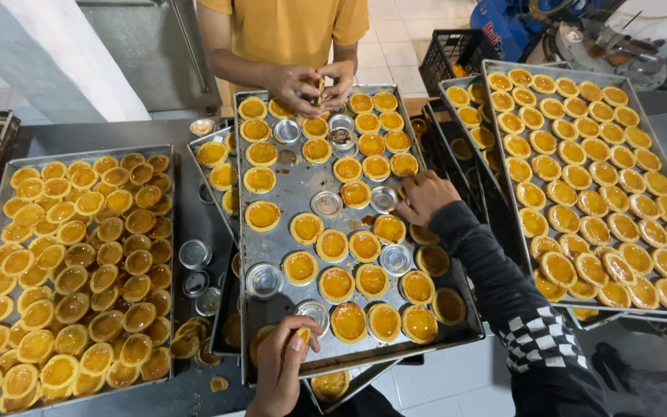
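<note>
Left hand [281,363]: closed on one round golden custard tart [300,335] at near edge of rectangular steel baking tray [296,197]. Right hand [424,196]: fingers curled, touching tart in tin [390,228] mid-tray. Opposite: co-worker's hands [314,85], grasping a tart.

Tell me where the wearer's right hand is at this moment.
In the head view, the right hand reaches over the right part of the middle tray, its fingers at the tarts beside an empty round tin, across from a co-worker's hands.
</note>
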